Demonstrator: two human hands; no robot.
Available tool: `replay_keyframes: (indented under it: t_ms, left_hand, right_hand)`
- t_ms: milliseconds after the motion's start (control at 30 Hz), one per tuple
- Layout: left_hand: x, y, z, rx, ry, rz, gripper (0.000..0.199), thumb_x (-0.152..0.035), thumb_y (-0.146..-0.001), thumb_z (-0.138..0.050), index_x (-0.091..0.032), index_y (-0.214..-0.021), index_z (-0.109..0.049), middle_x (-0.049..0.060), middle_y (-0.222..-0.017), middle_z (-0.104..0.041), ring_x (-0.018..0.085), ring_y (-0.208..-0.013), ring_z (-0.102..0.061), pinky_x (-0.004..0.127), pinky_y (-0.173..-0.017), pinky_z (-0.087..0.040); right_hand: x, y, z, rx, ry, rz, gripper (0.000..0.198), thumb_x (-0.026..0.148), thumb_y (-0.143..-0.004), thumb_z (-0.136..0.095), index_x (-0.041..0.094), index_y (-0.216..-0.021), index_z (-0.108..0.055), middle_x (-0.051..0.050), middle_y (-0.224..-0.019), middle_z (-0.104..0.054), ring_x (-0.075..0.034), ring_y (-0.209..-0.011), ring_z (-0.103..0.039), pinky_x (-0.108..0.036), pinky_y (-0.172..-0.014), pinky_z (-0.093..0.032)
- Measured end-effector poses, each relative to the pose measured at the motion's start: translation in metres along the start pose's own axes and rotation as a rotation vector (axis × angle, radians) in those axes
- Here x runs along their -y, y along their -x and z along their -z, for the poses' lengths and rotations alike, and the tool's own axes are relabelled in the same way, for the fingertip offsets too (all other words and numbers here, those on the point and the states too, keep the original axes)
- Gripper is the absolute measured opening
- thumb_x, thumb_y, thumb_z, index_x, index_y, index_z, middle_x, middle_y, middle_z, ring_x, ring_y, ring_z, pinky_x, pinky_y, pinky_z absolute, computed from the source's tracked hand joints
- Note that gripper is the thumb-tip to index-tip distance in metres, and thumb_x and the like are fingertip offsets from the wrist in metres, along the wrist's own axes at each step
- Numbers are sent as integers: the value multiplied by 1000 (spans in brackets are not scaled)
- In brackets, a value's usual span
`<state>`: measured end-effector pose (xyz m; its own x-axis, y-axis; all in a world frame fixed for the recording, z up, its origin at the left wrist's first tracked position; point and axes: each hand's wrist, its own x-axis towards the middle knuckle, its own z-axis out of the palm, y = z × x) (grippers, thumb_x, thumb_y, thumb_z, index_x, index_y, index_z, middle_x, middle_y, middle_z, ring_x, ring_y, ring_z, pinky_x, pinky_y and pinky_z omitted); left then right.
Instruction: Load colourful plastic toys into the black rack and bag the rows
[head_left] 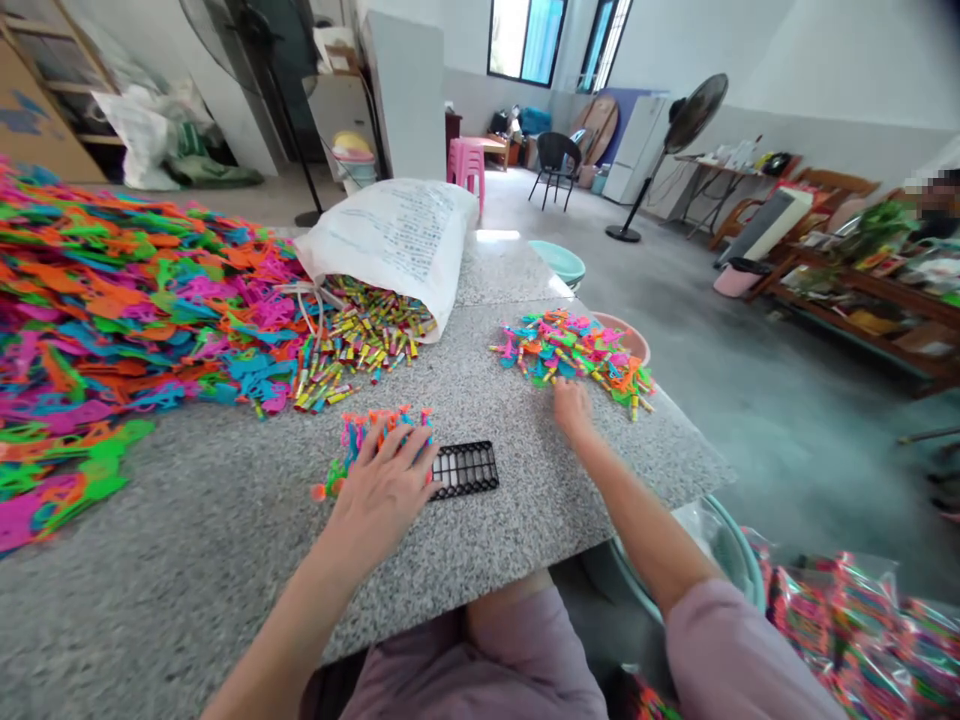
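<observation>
My left hand [390, 480] lies with fingers spread over a cluster of small orange, blue, pink and green plastic pieces [375, 424]. These stand at the left part of a black grid rack [466, 468], whose right part shows bare cells. What is under the palm is hidden. My right hand [573, 408] is closed at the near edge of a loose pile of bright plastic pieces and small striped tubes [574, 345]. Whether its fingers hold a piece cannot be made out.
A large heap of flat coloured plastic pieces [150, 290] covers the left of the speckled tabletop [495, 560]. A white sack [397, 230] spills striped tubes [367, 330]. Basins [559, 262] stand beyond the right edge. Bagged goods [840, 620] lie on the floor at right.
</observation>
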<state>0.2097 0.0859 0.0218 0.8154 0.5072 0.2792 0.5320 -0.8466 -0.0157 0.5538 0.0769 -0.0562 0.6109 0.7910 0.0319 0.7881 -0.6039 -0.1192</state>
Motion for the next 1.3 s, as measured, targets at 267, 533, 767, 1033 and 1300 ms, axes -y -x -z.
replay_keyframes:
  t_ms: [267, 533, 767, 1033, 1300]
  left_hand:
    - [-2, -2, -1, 70, 24, 9, 32, -24, -87, -65, -16, -117, -67, 12, -128, -66, 31, -129, -53, 53, -116, -35]
    - [-3, -2, 5, 117, 64, -11, 32, -23, -85, -66, -14, -116, -65, 15, -132, -61, 32, -141, -42, 50, -118, -35]
    - [-2, -2, 9, 143, 125, -36, 39, -10, -77, -58, -13, -115, -63, 16, -136, -55, 31, -148, -29, 48, -121, -33]
    - [-4, -2, 12, 154, 145, -25, 34, -9, -79, -55, -16, -112, -63, 14, -135, -54, 31, -151, -21, 50, -121, -33]
    - [-3, -1, 7, 142, 150, 27, 32, -14, -82, -59, -13, -114, -61, 16, -139, -52, 33, -150, -24, 48, -121, -33]
  right_hand:
    - [-13, -1, 12, 360, -215, 29, 5, 17, -74, -66, 14, -78, -67, -9, -80, -69, -21, -77, -66, -25, -64, -45]
    - [29, 72, 5, 599, -1019, 94, 16, 14, -66, -64, 19, -66, -49, 7, -47, -50, -8, -41, -46, -19, -43, -37]
    - [97, 152, -20, 603, -1413, 139, 19, 26, -77, -63, 22, -91, -50, 3, -72, -65, -16, -64, -69, -27, -62, -56]
    - [131, 164, -23, 234, -652, 401, 10, 25, -77, -69, 18, -85, -67, -6, -79, -73, -21, -76, -69, -25, -67, -44]
    - [125, 147, -21, 381, -725, 359, 15, 27, -73, -78, 15, -78, -70, -4, -78, -74, -17, -72, -67, -22, -61, -40]
